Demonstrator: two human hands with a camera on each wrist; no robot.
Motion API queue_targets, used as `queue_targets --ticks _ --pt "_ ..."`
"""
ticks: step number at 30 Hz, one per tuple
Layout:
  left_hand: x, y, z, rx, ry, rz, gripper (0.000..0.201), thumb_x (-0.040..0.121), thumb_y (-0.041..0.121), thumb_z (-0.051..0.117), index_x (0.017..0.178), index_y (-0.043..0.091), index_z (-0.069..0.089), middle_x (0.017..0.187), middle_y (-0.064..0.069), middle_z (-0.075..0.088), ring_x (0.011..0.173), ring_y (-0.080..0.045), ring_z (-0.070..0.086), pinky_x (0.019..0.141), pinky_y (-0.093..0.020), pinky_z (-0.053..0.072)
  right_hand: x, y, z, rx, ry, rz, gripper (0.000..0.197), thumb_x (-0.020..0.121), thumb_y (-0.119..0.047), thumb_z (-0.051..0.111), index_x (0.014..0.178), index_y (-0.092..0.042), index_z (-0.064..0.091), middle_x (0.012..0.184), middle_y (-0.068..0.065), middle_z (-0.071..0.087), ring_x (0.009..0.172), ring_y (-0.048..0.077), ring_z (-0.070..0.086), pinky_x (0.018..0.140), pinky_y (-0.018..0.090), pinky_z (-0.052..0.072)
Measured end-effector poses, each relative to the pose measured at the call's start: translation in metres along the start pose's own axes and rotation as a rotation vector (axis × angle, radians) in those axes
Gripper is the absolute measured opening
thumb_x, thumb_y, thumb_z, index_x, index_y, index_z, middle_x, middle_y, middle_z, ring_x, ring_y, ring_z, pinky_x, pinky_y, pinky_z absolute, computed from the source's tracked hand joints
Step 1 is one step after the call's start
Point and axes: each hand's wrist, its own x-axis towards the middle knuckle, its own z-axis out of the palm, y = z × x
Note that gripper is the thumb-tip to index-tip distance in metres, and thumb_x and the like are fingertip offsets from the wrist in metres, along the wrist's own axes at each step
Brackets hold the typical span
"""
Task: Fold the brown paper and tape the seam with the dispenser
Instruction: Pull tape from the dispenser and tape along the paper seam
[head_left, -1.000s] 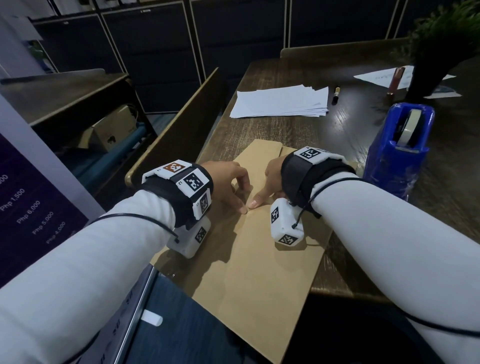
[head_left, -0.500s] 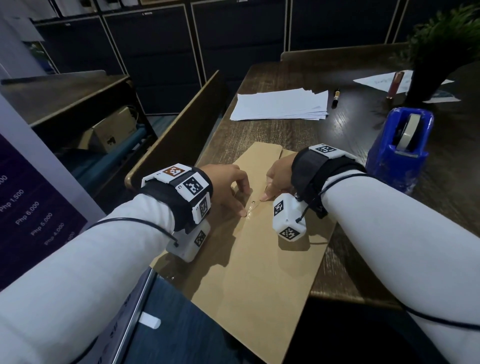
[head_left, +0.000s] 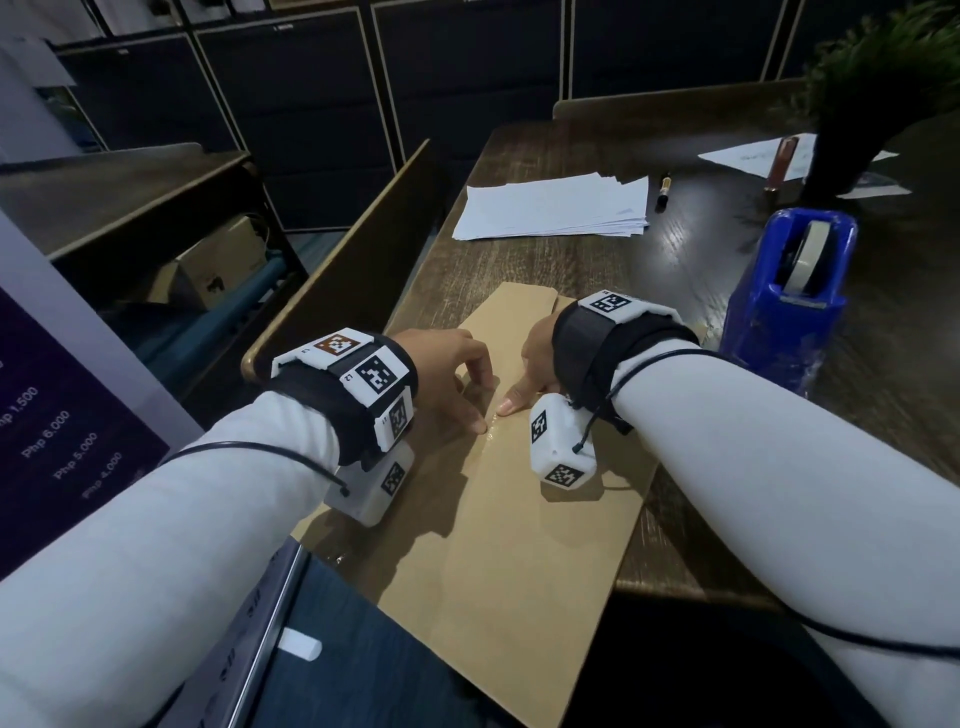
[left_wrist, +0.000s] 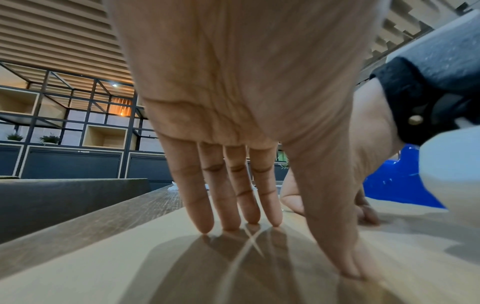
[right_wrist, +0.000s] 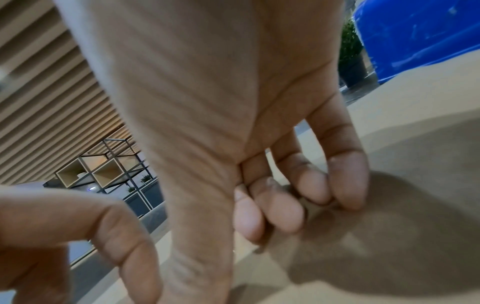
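Note:
The folded brown paper (head_left: 519, 545) lies lengthwise on the dark wooden table (head_left: 675, 270), its near end hanging over the front edge. My left hand (head_left: 462, 379) presses on the paper beside the seam; the left wrist view shows its straight fingers (left_wrist: 239, 205) and thumb tip down on the sheet (left_wrist: 78, 267). My right hand (head_left: 535, 364) presses its thumb on the seam close to the left thumb, where a faint shiny strip of clear tape (head_left: 488, 439) glints. Its bent fingers (right_wrist: 285, 195) rest on the paper (right_wrist: 402, 257). The blue tape dispenser (head_left: 784, 296) stands to the right, untouched.
A stack of white sheets (head_left: 556, 208) and a marker (head_left: 664, 189) lie farther back. A dark potted plant (head_left: 852, 130) stands behind the dispenser on more paper. A wooden divider (head_left: 343, 270) borders the table's left edge.
My right thumb slid away from the left thumb along the seam, then came back beside it. The left hand and the paper have stayed put.

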Motion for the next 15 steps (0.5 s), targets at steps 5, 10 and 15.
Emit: queue_targets --ticks 5,10,15 --pt "0.0 0.0 0.001 0.003 0.004 -0.003 0.053 0.062 0.05 0.082 0.107 0.034 0.058 0.112 0.014 0.054 0.103 -0.011 0.057 0.089 -0.033 0.049 0.011 0.01 0.005 0.148 0.022 -0.02 0.023 0.083 -0.037 0.07 0.081 -0.018 0.058 0.087 0.003 0.061 0.082 0.021 0.054 0.067 0.026 0.043" --pt "0.001 0.003 -0.002 0.079 -0.006 -0.001 0.053 0.064 0.053 0.08 0.107 0.031 0.058 0.113 0.012 0.054 0.102 -0.012 0.057 0.081 -0.029 0.047 0.004 0.015 0.001 0.182 0.013 -0.066 0.052 0.069 -0.063 0.071 0.087 -0.016 0.059 0.079 0.002 0.059 0.078 0.02 0.056 0.078 0.032 0.047" --pt "0.008 0.005 -0.006 0.099 -0.026 -0.052 0.044 0.069 0.062 0.071 0.101 0.034 0.062 0.111 0.011 0.059 0.099 -0.013 0.057 0.086 -0.032 0.049 -0.007 0.023 0.005 0.293 -0.026 -0.174 0.042 0.082 -0.051 0.065 0.095 -0.012 0.057 0.085 0.005 0.059 0.077 0.019 0.05 0.078 0.033 0.04"
